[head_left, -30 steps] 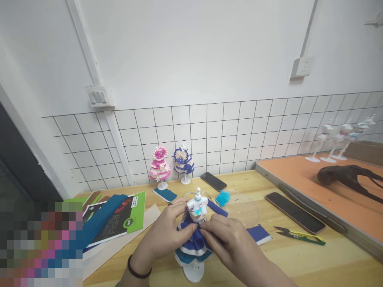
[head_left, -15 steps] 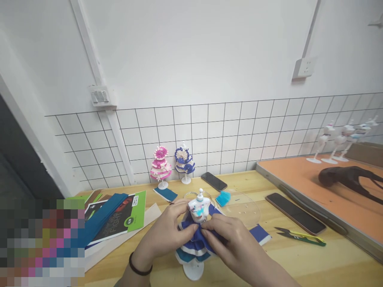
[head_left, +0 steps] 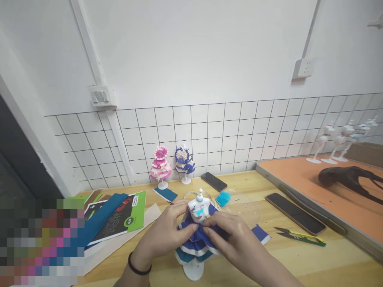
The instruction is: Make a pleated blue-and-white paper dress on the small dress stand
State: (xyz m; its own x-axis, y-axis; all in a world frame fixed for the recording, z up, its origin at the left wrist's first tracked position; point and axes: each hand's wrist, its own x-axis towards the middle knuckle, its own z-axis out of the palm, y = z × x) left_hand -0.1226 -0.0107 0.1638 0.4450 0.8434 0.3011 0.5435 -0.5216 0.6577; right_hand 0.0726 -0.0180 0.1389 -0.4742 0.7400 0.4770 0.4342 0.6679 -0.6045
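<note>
A small white dress form (head_left: 199, 210) with coloured marks on its chest stands upright on a round white base (head_left: 193, 271). Around its waist sits a tiered skirt (head_left: 196, 249) in dark blue and teal with white edging. My left hand (head_left: 170, 227) wraps the form's left side, its thumb pressing the blue layer at the waist. From the right, my right hand (head_left: 229, 233) pinches the same blue layer just below the torso, close to the left thumb. Behind the form lies a pleated light-blue piece (head_left: 223, 198).
Two decorated dress forms, pink (head_left: 160, 167) and blue (head_left: 184, 163), stand by the wall. Phones (head_left: 214, 181) and yellow-green thread snips (head_left: 301, 236) lie on the wooden table (head_left: 239, 271). Paper packets (head_left: 131, 211) are at left. An orange board (head_left: 293, 175) carries several bare forms and a dark object.
My right hand has shifted slightly, its fingers still pinching at the waist of the skirt. My left hand and the dress form stay almost where they were.
</note>
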